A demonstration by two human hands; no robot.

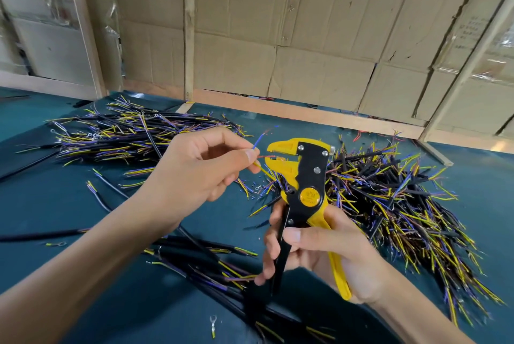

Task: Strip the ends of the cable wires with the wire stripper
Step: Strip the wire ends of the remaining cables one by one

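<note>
While the left hand (200, 168) pinches a cable's wires (257, 161), the right hand (319, 254) grips the wire stripper (303, 177). Cable heaps lie far left (125, 132) and right (395, 199) on the table (55, 204).

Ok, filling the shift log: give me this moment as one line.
left hand: pinches cable wires | red wire: in stripper mouth | right hand: grips wire stripper

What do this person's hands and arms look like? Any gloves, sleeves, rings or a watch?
Both are bare. The left hand and the right hand wear no gloves, and no rings show on the visible fingers. Both forearms are uncovered as far as the picture's edge: no sleeve, watch or wristband is in view. The fingernails that show are short and unpainted.
</note>
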